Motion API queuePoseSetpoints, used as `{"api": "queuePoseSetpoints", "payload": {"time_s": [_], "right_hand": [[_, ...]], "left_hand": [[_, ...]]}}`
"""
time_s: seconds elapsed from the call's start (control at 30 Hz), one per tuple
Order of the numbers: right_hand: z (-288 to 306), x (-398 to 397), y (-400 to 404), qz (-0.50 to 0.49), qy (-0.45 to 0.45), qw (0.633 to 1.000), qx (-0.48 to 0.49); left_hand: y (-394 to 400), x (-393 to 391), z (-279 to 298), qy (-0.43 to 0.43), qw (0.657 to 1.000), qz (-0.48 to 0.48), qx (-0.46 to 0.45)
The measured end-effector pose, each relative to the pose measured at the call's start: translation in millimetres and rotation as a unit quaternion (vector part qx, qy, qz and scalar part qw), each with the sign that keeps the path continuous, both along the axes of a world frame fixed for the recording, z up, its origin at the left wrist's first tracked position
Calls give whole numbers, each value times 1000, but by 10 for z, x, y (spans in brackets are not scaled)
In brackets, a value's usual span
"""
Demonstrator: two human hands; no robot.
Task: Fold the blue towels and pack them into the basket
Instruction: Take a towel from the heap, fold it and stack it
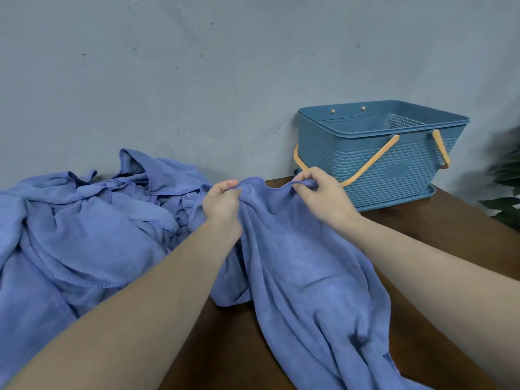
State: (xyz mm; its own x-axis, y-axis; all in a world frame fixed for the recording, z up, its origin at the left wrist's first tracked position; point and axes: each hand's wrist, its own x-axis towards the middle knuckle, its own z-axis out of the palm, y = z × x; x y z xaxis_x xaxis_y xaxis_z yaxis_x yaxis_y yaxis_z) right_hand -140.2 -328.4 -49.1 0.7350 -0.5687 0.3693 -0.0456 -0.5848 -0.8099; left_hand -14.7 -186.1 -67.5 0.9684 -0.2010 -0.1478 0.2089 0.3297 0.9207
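left hand: fingers curled, gripping the top edge of the towel, with bunched cloth in the fist; forearm reaches in from the lower left.
right hand: thumb and fingers pinch the same top edge, a little to the right of the left hand; forearm comes in from the lower right.
towel: blue, held up by its top edge between the two hands, the edge sagging slightly between them; the rest hangs and trails down over the table toward the near side, creased and unfolded. its lower end runs out of view at the bottom.
pile: more blue towels, crumpled in a heap on the left part of the table, reaching back to the wall; it lies just beside the held towel, and may touch it behind the left hand, though the folds hide that.
basket: blue plastic with a woven pattern, upright at the far right of the table against the wall, behind the right hand; its pale orange handles are folded down along the front. what shows of the inside holds no towel.
table: dark brown wood.
wall: grey, with small dark marks.
plant: dark leaves at the right edge, past the basket.
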Motion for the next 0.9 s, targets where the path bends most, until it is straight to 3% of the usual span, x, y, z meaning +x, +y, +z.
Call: {"api": "queuePoseSetpoints", "payload": {"time_s": [0.13, 0.3, 0.4, 0.5, 0.57, 0.67, 0.77, 0.87, 0.9], "right_hand": [[-141, 297, -118, 17, 28, 998, -51], [-393, 524, -286, 35, 82, 993, -82], [-547, 538, -306, 131, 106, 973, -161], [-653, 538, -343, 211, 188, 930, -235], [-691, 570, -348, 199, 231, 913, -271], [-680, 676, -353, 160, 291, 900, -282], [-672, 787, -373, 140, 301, 896, -296], [-634, 747, -389, 162, 269, 918, -240], [-612, 693, -382, 170, 246, 930, -216]], "left_hand": [[-14, 183, -352, -115, 980, 12, 161], [233, 568, -483, -326, 880, 9, 347], [240, 780, -567, -375, 832, -16, 408], [172, 746, -631, -427, 769, -38, 474], [158, 606, -631, -446, 721, -13, 530], [182, 201, -489, -518, 665, -17, 538], [252, -208, -415, -417, 688, -215, 554], [384, -354, -498, -414, 595, -280, 629], [410, -327, -521, -424, 586, -282, 631]]}}
